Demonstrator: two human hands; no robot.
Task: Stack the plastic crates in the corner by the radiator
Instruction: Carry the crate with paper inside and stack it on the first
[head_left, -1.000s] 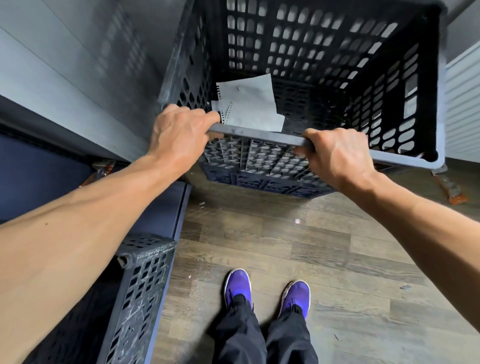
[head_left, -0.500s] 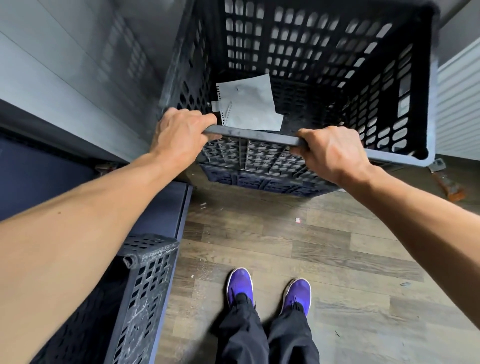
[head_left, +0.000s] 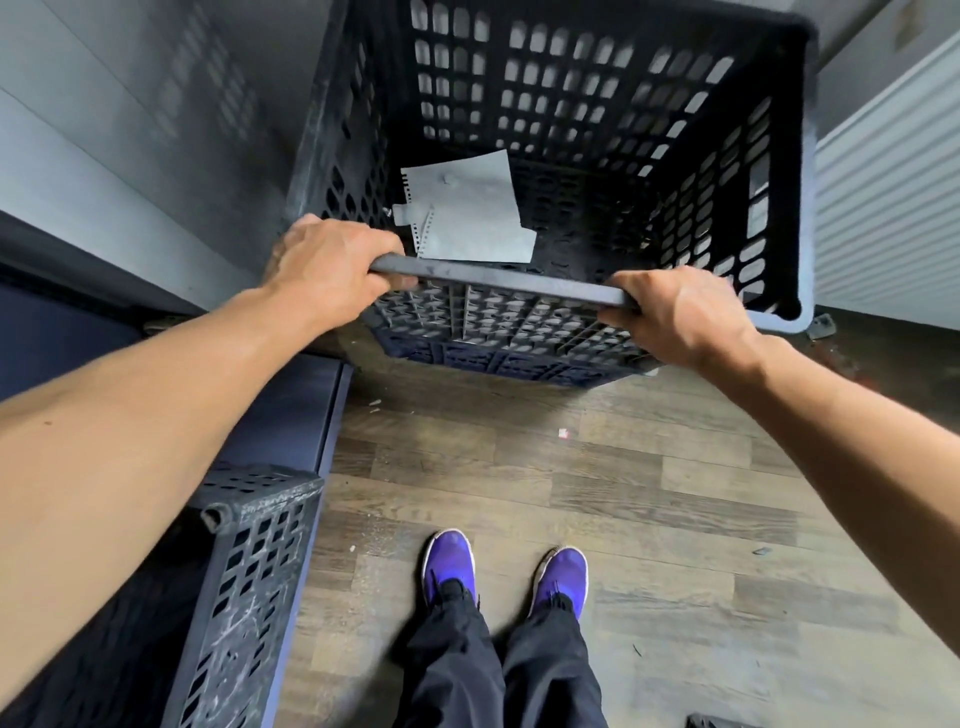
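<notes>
A tall black perforated plastic crate stands in the corner, between a grey wall on the left and the white ribbed radiator on the right. It rests on another dark crate, of which only a strip of the front shows beneath it. My left hand is closed over the near rim at its left end. On the same rim, my right hand grips the right end. Torn white paper sheets lie inside the top crate.
Another black crate stands at the lower left, beside a dark blue cabinet. Wood-look flooring with small bits of debris stretches in front. My two purple shoes stand about a step back from the stack.
The top crate has shifted slightly right and toward the corner, closing the gap to the radiator. Both hands keep the same hold on the near rim.
</notes>
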